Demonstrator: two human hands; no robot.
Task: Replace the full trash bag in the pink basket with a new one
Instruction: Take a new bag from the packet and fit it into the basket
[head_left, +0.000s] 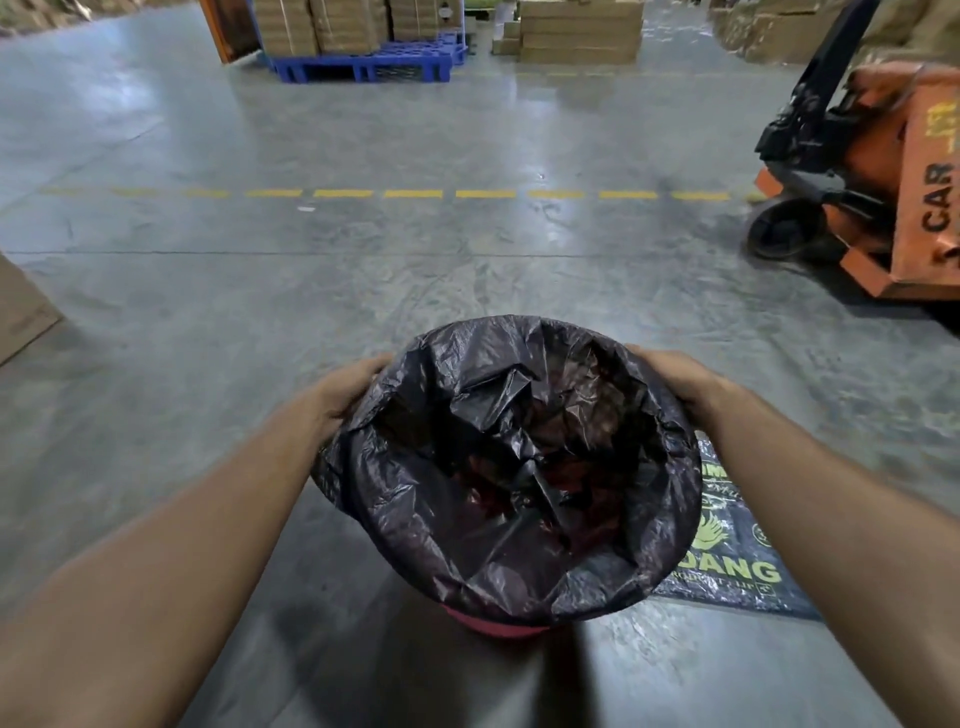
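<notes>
Left hand (347, 387) is closed on the folded-over edge of the black trash bag (509, 467) at the bag's left side; right hand (670, 379) grips the matching edge on the opposite side. Both hands are clamped on plastic, fingers curled under the overhang and largely hidden by it. The bag lies directly between the two hands, its mouth stretched wide and turned down over the rim of the pink basket (493, 626), of which only a thin strip shows below the bag, nearer the person than either hand. The basket stands on the concrete floor (260, 312).

Assessment: the symmetrical grip on opposite sides looks intended to pull the overhang evenly around the rim so the liner sits without slipping inward. The bag interior appears crumpled and loosely collapsed, with reddish tints showing through; whether it holds waste cannot be determined.

A printed black sack (737, 551) lies flat on the floor just below the right hand, beside the basket. An orange pallet truck (883, 197) stands well beyond the right hand, clear of the work.
</notes>
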